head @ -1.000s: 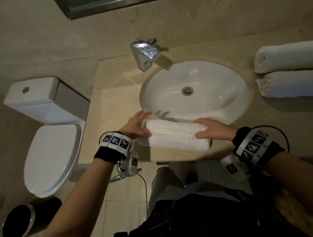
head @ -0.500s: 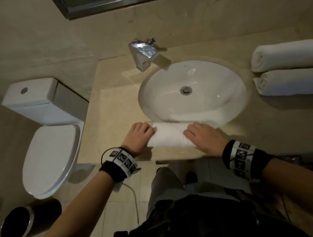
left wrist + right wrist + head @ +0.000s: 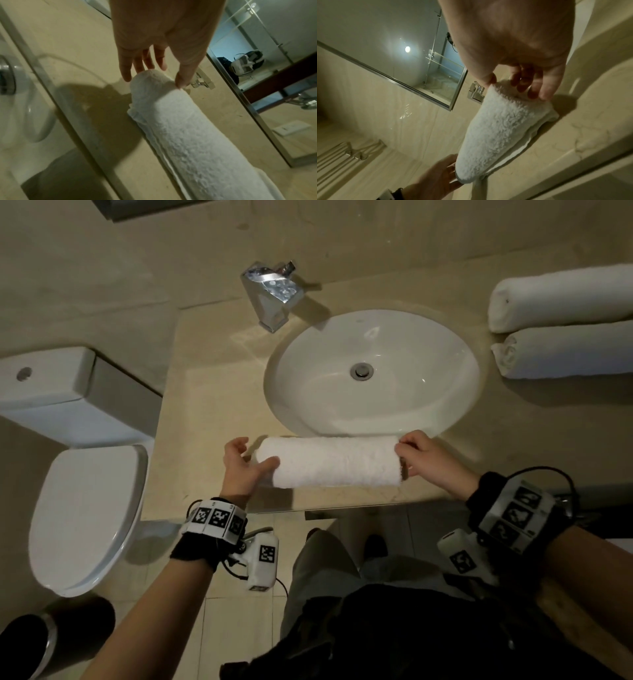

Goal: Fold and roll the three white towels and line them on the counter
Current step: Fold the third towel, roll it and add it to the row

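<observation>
Looking down from my head, I see the rolled towel (image 3: 330,462) lying across the front strip of the counter (image 3: 212,405), just at the six o'clock rim of the sink (image 3: 371,371). My left hand (image 3: 239,465) sits at the roll's nine o'clock end, thumb laid on the cloth, the other fingers loosely spread beyond the end. My right hand (image 3: 424,457) is at the three o'clock end, fingertips curled onto the top edge of the roll. Two finished rolled towels (image 3: 565,323) lie touching side by side at two o'clock on the counter, well apart from the one under my hands. The faucet (image 3: 272,290) stands at eleven o'clock of the sink, a toilet (image 3: 82,515) at nine o'clock beyond the counter edge, a dark bin (image 3: 51,642) at seven o'clock.

From my left wrist, the fingers are nearly straight and a little apart; the thumb tip rests on the towel's end, and the fingertips reach just past it. The roll runs away towards five o'clock on the counter, its loose layered edge showing along its lower side.

From my right wrist, thumb and fingers pinch the near end of the roll between them. My left hand shows at seven o'clock, flat against the far end. A mirror (image 3: 412,56) hangs on the wall at ten o'clock
</observation>
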Available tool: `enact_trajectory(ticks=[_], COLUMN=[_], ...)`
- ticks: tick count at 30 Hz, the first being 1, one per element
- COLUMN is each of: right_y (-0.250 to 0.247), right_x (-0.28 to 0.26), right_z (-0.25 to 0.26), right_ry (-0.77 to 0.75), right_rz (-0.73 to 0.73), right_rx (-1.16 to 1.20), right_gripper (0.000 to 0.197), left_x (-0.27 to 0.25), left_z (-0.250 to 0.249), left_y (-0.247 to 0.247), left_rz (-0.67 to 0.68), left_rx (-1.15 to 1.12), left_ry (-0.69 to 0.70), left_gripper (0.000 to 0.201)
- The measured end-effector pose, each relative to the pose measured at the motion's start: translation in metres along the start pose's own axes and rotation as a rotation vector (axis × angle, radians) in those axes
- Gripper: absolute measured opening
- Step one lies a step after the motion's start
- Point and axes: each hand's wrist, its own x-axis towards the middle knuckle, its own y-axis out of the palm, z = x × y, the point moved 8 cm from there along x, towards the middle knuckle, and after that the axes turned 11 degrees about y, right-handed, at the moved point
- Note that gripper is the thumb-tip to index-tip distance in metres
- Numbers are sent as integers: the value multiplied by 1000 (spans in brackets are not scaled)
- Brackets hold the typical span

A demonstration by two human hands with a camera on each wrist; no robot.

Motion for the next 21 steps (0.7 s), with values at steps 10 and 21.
enact_trajectory(ticks=[10,21], right_y=[16,30], right_x=[-15,-36], right_z=[-9,-17], right_ry=[48,150], right_rz=[-295,-453], right_rx=[272,563], right_gripper=[30,13], left_x=[-7,-5], left_z=[-16,-3], left_y=[-13,-3], left_rz=[13,106], left_rx=[332,344], left_ry=[112,-67], left_gripper=[19,51])
